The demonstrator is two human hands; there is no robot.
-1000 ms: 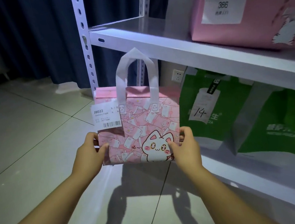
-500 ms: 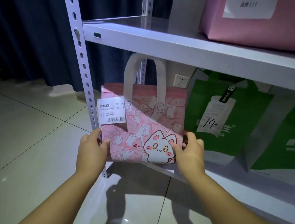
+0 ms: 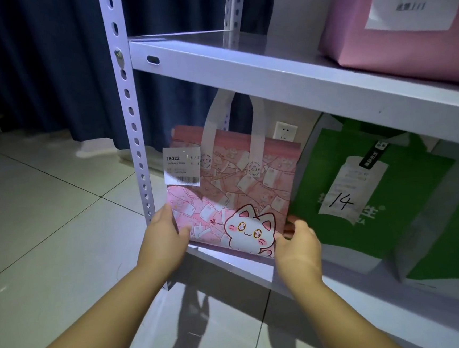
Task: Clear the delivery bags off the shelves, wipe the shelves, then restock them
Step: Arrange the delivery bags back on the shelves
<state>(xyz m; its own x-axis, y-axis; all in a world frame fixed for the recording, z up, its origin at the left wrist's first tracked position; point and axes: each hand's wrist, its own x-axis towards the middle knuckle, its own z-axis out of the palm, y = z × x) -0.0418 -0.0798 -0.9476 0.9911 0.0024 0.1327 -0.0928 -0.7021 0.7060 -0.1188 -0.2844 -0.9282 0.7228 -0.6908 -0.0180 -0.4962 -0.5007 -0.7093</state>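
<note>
Two hands are gripping one bag, near the lower corners. The left hand point(image 3: 164, 242) is pinching the left bottom corner of the pink cat-print tote bag point(image 3: 233, 198), thumb on the front face, other fingers wrapped behind & hidden. The right hand point(image 3: 298, 244) is doing likewise at the right bottom corner, fingers curled partway around the edge. Both are equally near. The bag is standing upright just beyond the fingertips, long axis vertical, base sitting on or just over the front lip of the white metal lower shelf point(image 3: 230, 259); can't tell if fully set down. Looks like restocking w/ a push straight back coming. Beyond the right fingers, a green fabric bag marked 14 point(image 3: 363, 195) is nearly touching the tote.
</note>
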